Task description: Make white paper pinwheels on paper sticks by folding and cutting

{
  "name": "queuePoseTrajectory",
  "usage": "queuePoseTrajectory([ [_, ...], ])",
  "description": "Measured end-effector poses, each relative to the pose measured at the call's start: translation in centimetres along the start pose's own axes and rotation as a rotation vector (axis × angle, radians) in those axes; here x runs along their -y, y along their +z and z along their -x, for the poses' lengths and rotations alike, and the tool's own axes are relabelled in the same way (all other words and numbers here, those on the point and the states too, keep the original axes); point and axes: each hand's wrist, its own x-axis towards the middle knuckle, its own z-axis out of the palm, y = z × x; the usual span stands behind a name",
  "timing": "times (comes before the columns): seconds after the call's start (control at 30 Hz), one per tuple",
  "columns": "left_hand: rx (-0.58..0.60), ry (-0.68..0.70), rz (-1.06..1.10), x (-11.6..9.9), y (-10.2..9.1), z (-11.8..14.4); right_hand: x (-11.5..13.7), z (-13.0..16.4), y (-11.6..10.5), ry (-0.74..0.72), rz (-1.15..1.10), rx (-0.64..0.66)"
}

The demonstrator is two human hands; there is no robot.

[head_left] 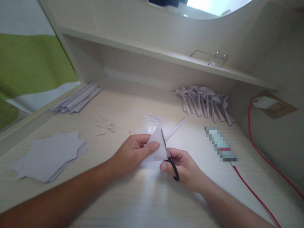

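The step in hand looks like cutting: the left hand [133,153] pinches a folded white paper piece [155,147] between thumb and fingers, just above the desk [147,196]; the right hand [185,167] has its fingers closed through the black handles of scissors [169,155], blades apparently nearly shut along the paper's right edge; the next snip calls for a steady hold, fingertips clear of the blades.
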Motion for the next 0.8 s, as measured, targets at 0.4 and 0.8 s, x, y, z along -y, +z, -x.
queuePoseTrajectory([
  [0.4, 0.052, -0.004, -0.037, 0.11, 0.10, 0.21, 0.19, 0.01, 0.18, -0.022, -0.002, 0.004],
  [0.8, 0.055, -0.014, -0.054, -0.08, 0.14, 0.21, 0.04, 0.06, 0.32, -0.052, -0.020, 0.015],
])
